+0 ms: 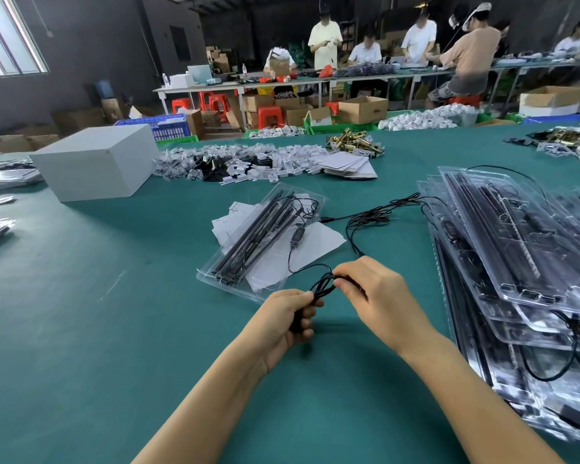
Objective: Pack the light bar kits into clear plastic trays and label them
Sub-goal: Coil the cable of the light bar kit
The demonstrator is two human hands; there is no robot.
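Head view: the left hand [290, 321] grips a coiled bundle of black cable [369, 217]; the right hand [374, 291] pinches its loops. Just beyond both hands lies a clear tray [215, 274] holding light bars [248, 239]. Right of the right hand, packed trays [516, 262] are stacked.

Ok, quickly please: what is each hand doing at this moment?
Left hand: fingers curled round a bundle of thin black cable.
Right hand: fingers pinching the same cable loops.
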